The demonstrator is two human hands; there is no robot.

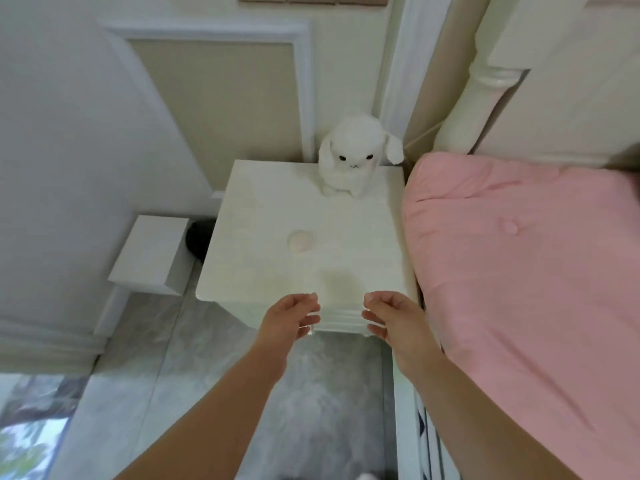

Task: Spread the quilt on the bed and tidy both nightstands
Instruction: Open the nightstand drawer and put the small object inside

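Observation:
A white nightstand (363,237) stands between the wall and the bed. At its back edge sits a white plush rabbit (351,155), upright and facing me. A small pale round object (300,240) lies near the middle of the top. A pink quilt (526,271) covers the bed on the right and reaches the nightstand's side. My left hand (289,318) and my right hand (393,318) hover side by side at the nightstand's front edge, palms turned toward each other. Both have fingers apart and hold nothing.
A low white box or stool (149,254) stands left of the nightstand, with a dark round object (197,239) behind it. A cream headboard post (485,81) rises at the back right. The floor (311,393) is grey marble tile. A white curtain (52,202) hangs on the left.

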